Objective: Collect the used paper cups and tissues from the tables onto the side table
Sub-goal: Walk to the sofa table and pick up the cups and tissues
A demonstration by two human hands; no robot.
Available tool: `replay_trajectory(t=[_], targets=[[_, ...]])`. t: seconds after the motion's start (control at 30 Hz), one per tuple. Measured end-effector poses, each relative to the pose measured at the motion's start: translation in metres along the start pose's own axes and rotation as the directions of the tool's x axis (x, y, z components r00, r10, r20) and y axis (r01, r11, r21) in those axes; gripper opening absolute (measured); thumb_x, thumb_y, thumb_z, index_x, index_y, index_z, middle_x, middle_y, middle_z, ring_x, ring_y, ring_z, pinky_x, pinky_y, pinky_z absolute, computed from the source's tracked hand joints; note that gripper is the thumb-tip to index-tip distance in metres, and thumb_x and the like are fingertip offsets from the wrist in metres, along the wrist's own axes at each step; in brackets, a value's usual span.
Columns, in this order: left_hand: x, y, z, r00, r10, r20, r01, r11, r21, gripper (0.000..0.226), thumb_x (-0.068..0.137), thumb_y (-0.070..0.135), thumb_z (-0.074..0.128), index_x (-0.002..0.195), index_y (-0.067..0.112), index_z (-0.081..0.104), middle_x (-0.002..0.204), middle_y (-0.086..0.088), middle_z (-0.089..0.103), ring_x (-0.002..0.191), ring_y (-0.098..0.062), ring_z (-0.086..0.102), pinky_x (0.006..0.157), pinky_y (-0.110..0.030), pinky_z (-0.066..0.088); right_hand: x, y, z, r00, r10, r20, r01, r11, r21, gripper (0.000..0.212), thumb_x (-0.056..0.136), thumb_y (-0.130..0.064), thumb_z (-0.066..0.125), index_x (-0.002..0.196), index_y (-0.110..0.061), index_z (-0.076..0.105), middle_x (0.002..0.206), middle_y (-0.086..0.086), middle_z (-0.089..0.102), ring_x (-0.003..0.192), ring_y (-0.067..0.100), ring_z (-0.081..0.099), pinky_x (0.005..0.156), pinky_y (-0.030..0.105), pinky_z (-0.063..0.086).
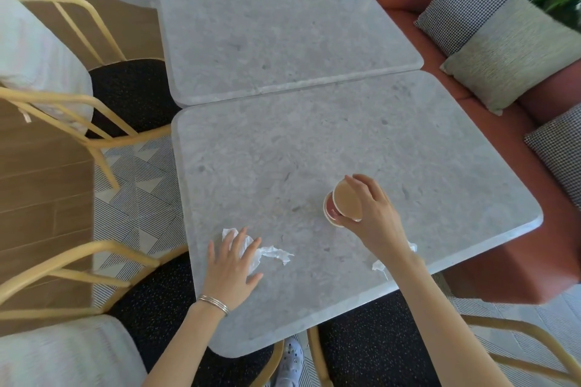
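**Both hands down on the marble table**

Far left, two cane chairs [94, 122] with black speckled seats stand tucked along the table's edge, pale cushions on their backs. Moving in, the left hand [234, 267] is spread flat, fingers splayed wide, palm down on a crumpled white tissue [267, 253] lying near the front left part of the near table [283, 151]. It isn't gripping anything; the tissue pokes out past the fingertips on the right side. A set of thin bangles [213, 303] sits on that wrist.

Across to the middle: the right hand [374, 210] is wrapped around stacked paper cups [341, 203], red-sided, tipped over so the tan inside faces up toward me. Fingers curl over the rim, thumb underneath; the cups look at or just above the tabletop, I can't tell which. Under that forearm, a second tissue [382, 267] lies at the near table's front edge, partly hidden.

Beyond, the far table [283, 41] butts against this one. On the right, a rust-coloured bench [503, 229] carries checked and green pillows [509, 53].
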State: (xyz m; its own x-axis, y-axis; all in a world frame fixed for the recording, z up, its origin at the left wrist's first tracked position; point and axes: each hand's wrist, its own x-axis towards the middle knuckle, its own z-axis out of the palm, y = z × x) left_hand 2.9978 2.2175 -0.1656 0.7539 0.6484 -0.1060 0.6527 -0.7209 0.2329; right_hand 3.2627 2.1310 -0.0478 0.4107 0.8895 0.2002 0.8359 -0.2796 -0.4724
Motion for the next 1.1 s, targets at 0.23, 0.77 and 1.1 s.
replay_trajectory(t=[0.23,0.77,1.1], targets=[[0.01,0.011,0.011,0.999,0.034,0.035,-0.032,0.999,-0.041,0.086,0.05,0.041,0.088,0.121,0.02,0.044,0.125,-0.021,0.055,0.111,-0.042,0.054,0.082,-0.057,0.049,-0.001,0.02,0.014,1.0,-0.019,0.019,0.02,1.0,-0.02,0.066,0.064,-0.015,0.083,0.123,-0.012,0.054,0.125,0.004,0.052,0.104,0.028,0.054,0.065,0.03,0.048],[0.04,0.069,0.017,0.968,0.25,0.014,-0.249,0.968,-0.035,0.065,0.065,0.045,0.078,0.119,0.015,0.059,0.128,-0.019,0.054,0.119,-0.037,0.051,0.092,-0.05,0.045,-0.023,0.037,0.04,0.983,0.032,0.183,-0.061,0.986,0.157,0.065,0.069,-0.024,0.079,0.128,-0.03,0.052,0.139,-0.006,0.041,0.12,0.02,0.044,0.081,0.028,0.043],[0.031,0.083,0.009,0.975,0.219,0.033,-0.218,0.975,-0.032,0.064,0.074,0.054,0.06,0.127,0.02,0.044,0.132,-0.014,0.052,0.119,-0.036,0.051,0.084,-0.062,0.045,-0.061,0.039,0.03,0.98,-0.005,0.201,-0.02,0.992,0.121,0.08,0.065,-0.026,0.081,0.135,-0.027,0.043,0.148,-0.006,0.028,0.134,0.023,0.029,0.09,0.036,0.04]])
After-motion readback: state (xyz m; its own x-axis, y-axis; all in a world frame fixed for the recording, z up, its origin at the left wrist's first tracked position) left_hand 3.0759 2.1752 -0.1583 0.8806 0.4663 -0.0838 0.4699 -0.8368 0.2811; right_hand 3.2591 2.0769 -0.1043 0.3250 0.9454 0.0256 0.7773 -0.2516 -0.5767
